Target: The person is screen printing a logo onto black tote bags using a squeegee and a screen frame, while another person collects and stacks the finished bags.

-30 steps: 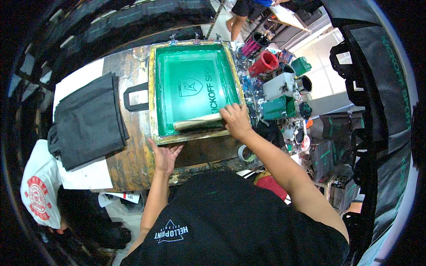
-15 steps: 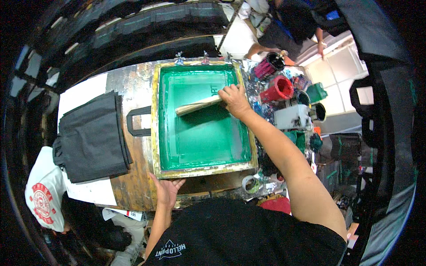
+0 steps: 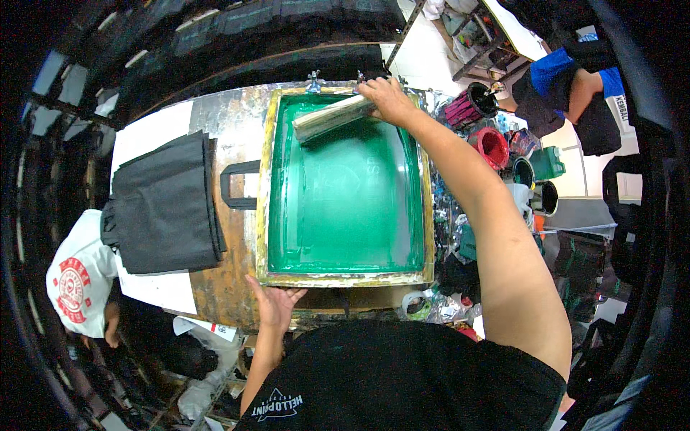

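Observation:
A wooden-handled squeegee [image 3: 332, 119] lies at a slant across the far part of a silk screen [image 3: 263, 215], whose mesh is coated with green ink. My right hand [image 3: 388, 99] is closed round the squeegee's right end. At the near left edge of the screen frame, my left hand [image 3: 274, 304] has its thumb and fingers spread, palm turned up, against the frame. Whether its fingertips reach under the frame cannot be seen. From beneath the screen's left side, the black strap [image 3: 237, 202] of a bag sticks out onto the table.
Left of the screen, a stack of black fabric bags [image 3: 167, 205] rests on the worn table [image 3: 228, 284]. Ink containers, including a red tub [image 3: 493, 147] and a pink-streaked can [image 3: 471, 106], crowd the right side. Metal clamps [image 3: 313, 82] stand behind the frame. Other people are at far right and left.
My right hand has pushed the squeegee away from me toward the screen's far edge. My left hand keeps its place at the near edge. The person at far right has shifted right.

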The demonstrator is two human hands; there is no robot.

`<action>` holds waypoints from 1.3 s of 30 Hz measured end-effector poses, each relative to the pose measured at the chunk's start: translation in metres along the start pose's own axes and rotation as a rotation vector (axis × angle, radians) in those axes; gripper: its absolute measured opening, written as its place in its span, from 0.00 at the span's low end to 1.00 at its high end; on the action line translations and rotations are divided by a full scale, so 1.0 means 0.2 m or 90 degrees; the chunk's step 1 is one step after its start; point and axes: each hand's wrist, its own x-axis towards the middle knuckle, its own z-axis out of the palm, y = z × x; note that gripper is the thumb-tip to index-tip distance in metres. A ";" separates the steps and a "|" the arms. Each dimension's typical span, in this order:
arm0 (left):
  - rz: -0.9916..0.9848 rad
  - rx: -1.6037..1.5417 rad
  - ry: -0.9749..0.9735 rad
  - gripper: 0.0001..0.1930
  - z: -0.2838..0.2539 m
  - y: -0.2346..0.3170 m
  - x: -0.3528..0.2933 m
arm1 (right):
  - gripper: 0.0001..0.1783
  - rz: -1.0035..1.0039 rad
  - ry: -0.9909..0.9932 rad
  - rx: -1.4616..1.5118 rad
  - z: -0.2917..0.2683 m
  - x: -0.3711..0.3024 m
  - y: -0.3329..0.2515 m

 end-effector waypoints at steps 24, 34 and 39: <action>-0.031 -0.079 -0.146 0.63 -0.20 -0.09 0.11 | 0.34 0.219 -0.116 -0.066 -0.43 -0.98 -1.52; -0.012 -0.042 -0.131 0.63 -0.14 -0.05 0.06 | 0.31 0.323 -0.048 -0.130 -0.17 -0.52 -1.11; -0.031 -0.041 -0.137 0.62 -0.15 -0.05 0.06 | 0.14 0.367 0.029 -0.157 -0.04 -0.27 -0.86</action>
